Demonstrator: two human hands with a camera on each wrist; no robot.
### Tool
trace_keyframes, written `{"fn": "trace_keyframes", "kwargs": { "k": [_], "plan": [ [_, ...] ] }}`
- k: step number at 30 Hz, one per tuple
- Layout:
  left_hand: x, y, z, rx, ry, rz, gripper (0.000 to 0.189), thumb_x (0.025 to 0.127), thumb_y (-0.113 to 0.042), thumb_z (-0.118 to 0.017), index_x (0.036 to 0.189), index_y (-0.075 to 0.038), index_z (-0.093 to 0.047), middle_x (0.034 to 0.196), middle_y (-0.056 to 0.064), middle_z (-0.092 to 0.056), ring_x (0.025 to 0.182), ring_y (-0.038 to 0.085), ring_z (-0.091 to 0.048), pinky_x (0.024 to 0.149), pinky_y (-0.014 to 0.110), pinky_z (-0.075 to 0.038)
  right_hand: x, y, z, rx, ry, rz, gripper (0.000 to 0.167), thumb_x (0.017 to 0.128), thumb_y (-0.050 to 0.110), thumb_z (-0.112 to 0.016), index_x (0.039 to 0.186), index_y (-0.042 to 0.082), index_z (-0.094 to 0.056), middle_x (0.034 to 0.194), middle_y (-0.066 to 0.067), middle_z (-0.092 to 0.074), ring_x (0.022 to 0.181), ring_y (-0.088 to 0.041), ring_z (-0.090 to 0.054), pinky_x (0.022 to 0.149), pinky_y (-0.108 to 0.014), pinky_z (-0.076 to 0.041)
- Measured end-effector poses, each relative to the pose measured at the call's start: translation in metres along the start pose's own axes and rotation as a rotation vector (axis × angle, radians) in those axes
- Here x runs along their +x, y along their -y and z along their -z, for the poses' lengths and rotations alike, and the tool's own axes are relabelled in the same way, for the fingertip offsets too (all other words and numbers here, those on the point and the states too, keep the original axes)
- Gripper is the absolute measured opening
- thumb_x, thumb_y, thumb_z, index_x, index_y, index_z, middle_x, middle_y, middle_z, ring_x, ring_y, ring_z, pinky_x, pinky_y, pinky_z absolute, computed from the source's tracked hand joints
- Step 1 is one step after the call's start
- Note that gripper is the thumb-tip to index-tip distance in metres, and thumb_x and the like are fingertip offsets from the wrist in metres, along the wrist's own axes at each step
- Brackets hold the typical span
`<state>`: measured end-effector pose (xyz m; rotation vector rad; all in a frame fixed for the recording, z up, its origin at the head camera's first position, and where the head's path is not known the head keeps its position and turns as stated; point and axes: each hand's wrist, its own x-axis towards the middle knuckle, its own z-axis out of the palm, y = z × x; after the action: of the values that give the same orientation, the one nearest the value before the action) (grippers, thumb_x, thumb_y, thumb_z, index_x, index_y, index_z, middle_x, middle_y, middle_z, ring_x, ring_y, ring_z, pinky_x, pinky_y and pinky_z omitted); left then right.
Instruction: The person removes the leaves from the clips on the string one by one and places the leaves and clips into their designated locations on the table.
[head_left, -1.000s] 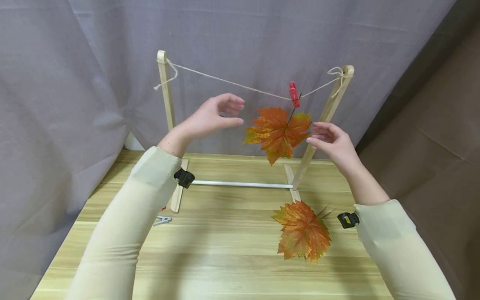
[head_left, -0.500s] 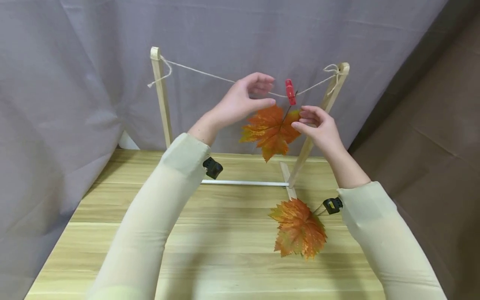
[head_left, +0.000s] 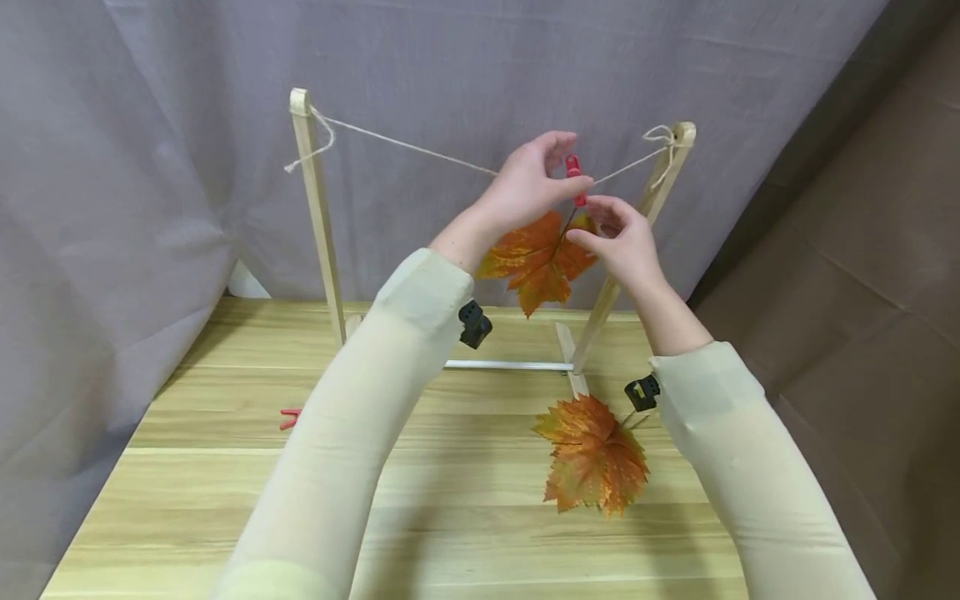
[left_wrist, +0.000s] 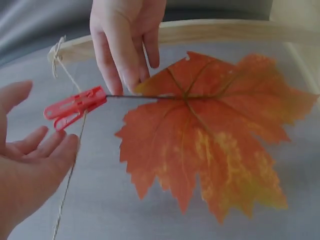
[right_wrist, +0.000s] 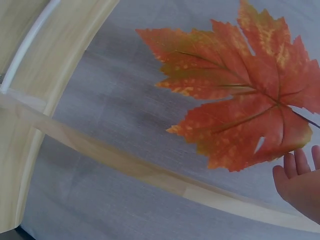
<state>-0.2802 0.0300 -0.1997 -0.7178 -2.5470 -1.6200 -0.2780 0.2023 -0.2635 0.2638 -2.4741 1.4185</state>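
Note:
A red clothespin (left_wrist: 92, 98) clips the dark stem of an orange maple leaf (head_left: 542, 265) to a string (head_left: 412, 151). My left hand (head_left: 522, 185) is at the clothespin, thumb on one side and fingers on the other. In the left wrist view a gap shows between those fingers and the clothespin. My right hand (head_left: 628, 246) is just below, its fingertips close to the stem and the leaf's upper edge; whether they touch I cannot tell. The right wrist view shows the same leaf (right_wrist: 250, 100) beside the right fingers.
The string is tied between a left wooden post (head_left: 318, 208) and a right wooden post (head_left: 663, 179), joined low down by a white rod (head_left: 510, 365). More maple leaves (head_left: 596, 462) lie on the wooden table (head_left: 465, 517). Another red clothespin (head_left: 289, 418) lies partly behind the left sleeve.
My left hand has moved right and up to the clothespin on the string. My right hand has moved left and up towards the stem. The hanging leaf stays clipped.

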Motion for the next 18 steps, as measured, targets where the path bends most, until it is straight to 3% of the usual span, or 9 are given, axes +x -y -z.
{"fn": "trace_keyframes", "kwargs": {
  "k": [5, 8, 11, 14, 18],
  "plan": [
    [-0.001, 0.001, -0.005, 0.038, -0.027, 0.001, 0.056, 0.089, -0.02, -0.064, 0.139, -0.009, -0.042, 0.131, 0.004, -0.055, 0.118, 0.012, -0.053, 0.095, 0.016, -0.043, 0.002, 0.0, -0.004, -0.008, -0.001, 0.016, 0.036, 0.085, 0.013, -0.067, 0.118, -0.002, -0.059, 0.109, -0.001, -0.064, 0.107, -0.01, -0.055, 0.105, -0.028, -0.04],
    [-0.001, 0.002, -0.007, 0.009, -0.071, -0.003, 0.048, 0.088, -0.016, -0.064, 0.132, -0.007, -0.049, 0.118, 0.006, -0.062, 0.107, 0.012, -0.058, 0.086, 0.016, -0.047, 0.003, -0.001, -0.005, -0.002, 0.0, 0.055, 0.021, 0.086, 0.011, -0.066, 0.103, -0.001, -0.065, 0.089, 0.014, -0.066, 0.087, 0.001, -0.056, 0.087, -0.017, -0.047],
    [-0.001, 0.003, -0.009, 0.006, -0.106, -0.002, 0.041, 0.087, -0.018, -0.066, 0.125, -0.007, -0.055, 0.111, 0.006, -0.064, 0.101, 0.012, -0.06, 0.082, 0.015, -0.048, 0.002, -0.003, -0.006, 0.01, 0.004, 0.076, 0.013, 0.087, 0.01, -0.065, 0.093, -0.001, -0.067, 0.073, 0.025, -0.062, 0.072, 0.006, -0.053, 0.068, -0.011, -0.044],
    [-0.001, 0.003, -0.011, 0.006, -0.126, -0.003, 0.037, 0.086, -0.02, -0.068, 0.12, -0.007, -0.058, 0.108, 0.005, -0.065, 0.099, 0.012, -0.061, 0.08, 0.016, -0.049, 0.0, -0.004, -0.005, 0.034, 0.001, 0.078, 0.01, 0.086, 0.009, -0.065, 0.089, 0.0, -0.068, 0.068, 0.027, -0.059, 0.068, 0.006, -0.052, 0.064, -0.01, -0.043],
    [-0.003, 0.004, -0.012, -0.004, -0.147, -0.01, 0.033, 0.086, -0.02, -0.068, 0.116, -0.007, -0.061, 0.105, 0.004, -0.066, 0.097, 0.011, -0.061, 0.08, 0.015, -0.048, 0.0, -0.005, -0.004, 0.08, 0.005, 0.064, 0.006, 0.085, 0.008, -0.067, 0.081, 0.012, -0.069, 0.068, 0.025, -0.06, 0.067, 0.006, -0.055, 0.063, -0.009, -0.045]
  ]
}}
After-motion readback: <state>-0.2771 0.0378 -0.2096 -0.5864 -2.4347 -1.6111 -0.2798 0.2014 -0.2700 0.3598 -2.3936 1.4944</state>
